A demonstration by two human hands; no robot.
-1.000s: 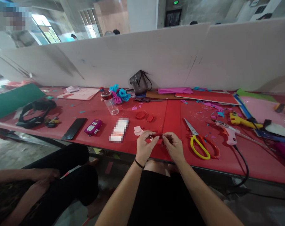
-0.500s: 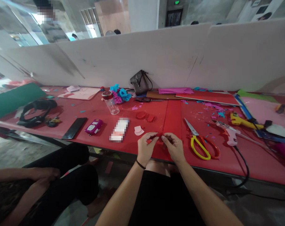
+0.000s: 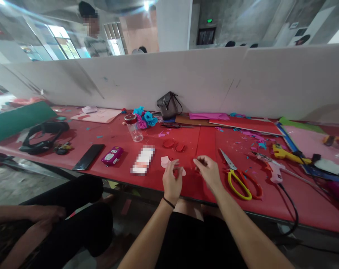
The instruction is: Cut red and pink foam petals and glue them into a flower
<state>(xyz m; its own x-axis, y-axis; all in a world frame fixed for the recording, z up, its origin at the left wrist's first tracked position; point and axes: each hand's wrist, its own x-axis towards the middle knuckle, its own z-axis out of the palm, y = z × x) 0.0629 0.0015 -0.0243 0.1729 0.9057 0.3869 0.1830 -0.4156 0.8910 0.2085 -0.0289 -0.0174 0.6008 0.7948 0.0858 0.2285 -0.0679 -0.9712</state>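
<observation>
My left hand (image 3: 172, 180) hovers over the front edge of the red table (image 3: 116, 138), fingers curled in a pinch. A pale pink paper scrap (image 3: 183, 172) shows just beside its fingertips; whether it is held is unclear. My right hand (image 3: 209, 172) is a short way to the right, thumb and fingers pinched together over the red surface. What they hold is too small and too red to make out. A pink cut-out (image 3: 165, 160) and red round cut-outs (image 3: 173, 145) lie just beyond my left hand. Yellow-and-red scissors (image 3: 238, 179) lie right of my right hand.
A glue gun (image 3: 271, 168) with a black cord, a yellow tool (image 3: 287, 153) and coloured sheets lie to the right. A jar (image 3: 133, 127), paper flowers (image 3: 145, 117), a small bag (image 3: 167, 105), a phone (image 3: 88, 157) and a purple case (image 3: 112, 155) are left. Another person's legs (image 3: 74, 209) are at lower left.
My hands, joined on a small red piece before, have moved apart, and the camera has tilted up slightly.
</observation>
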